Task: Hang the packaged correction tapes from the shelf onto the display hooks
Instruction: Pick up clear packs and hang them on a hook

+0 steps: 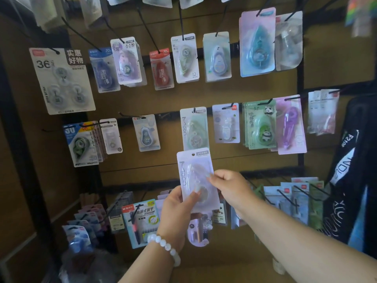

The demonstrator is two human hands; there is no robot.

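Observation:
A pale lilac packaged correction tape (194, 170) is held upright in front of the display rack, its hang hole at the top. My left hand (179, 209) grips its lower left edge, thumb across the front. At its right edge, my right hand (228, 186) pinches it with the fingertips. Just above it hangs a matching green "Moon" pack (193, 129) on a black display hook (194, 109) in the middle row.
Black hooks carry many other tape packs: a large triple pack (61, 80) at upper left, a panda pack (262, 125) and a purple one (289, 125) to the right. Pen packs (142, 219) hang in the low row. A dark bag (350, 170) hangs at right.

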